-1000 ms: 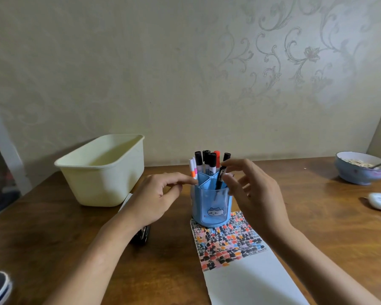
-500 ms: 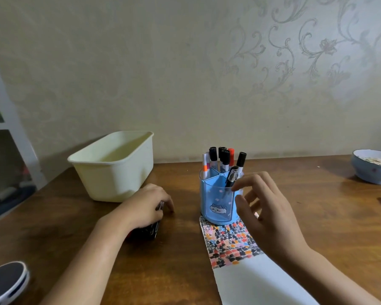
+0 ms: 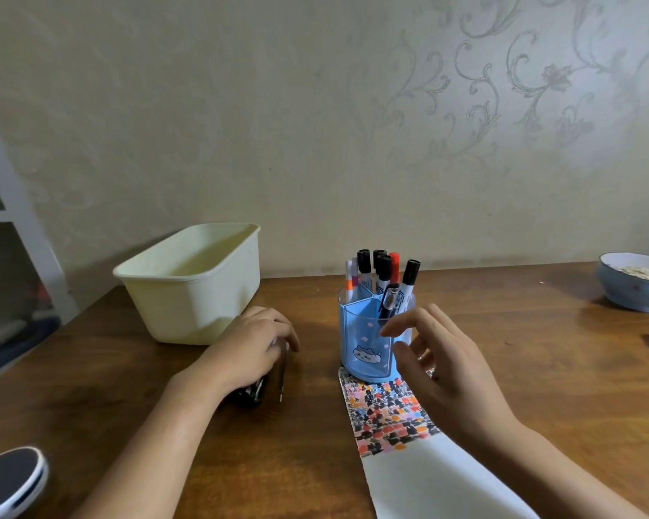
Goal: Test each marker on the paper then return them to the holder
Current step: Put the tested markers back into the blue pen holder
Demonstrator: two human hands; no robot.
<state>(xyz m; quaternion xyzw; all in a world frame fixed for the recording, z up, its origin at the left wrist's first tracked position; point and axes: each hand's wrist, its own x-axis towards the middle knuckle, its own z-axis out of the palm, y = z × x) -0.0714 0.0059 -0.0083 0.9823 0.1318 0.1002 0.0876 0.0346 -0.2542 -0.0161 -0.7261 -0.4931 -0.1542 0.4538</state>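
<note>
Fingers of the right hand [image 3: 443, 365] spread loosely, holding nothing, just before the blue holder [image 3: 368, 331] full of upright markers [image 3: 384, 273]. Left hand [image 3: 252, 346] curls over dark pens [image 3: 253, 391] on the table [image 3: 540, 361]; the holder stands at the far end of the scribbled paper [image 3: 390, 417].

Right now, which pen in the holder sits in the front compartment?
The black pen with the silver clip, leaning alone in the front section; the others stand behind it.

- Wooden table [image 3: 521, 354], brown, set against a wall.
- Holder [image 3: 368, 342], blue, at the centre.
- Paper [image 3: 428, 481] at 6 o'clock of the holder, its far end under it.
- Cream tub [image 3: 199, 294] at 10 o'clock.
- Dark markers [image 3: 255, 391] at 8 o'clock.
- Bowl [image 3: 630, 290] at 2 o'clock.
</note>
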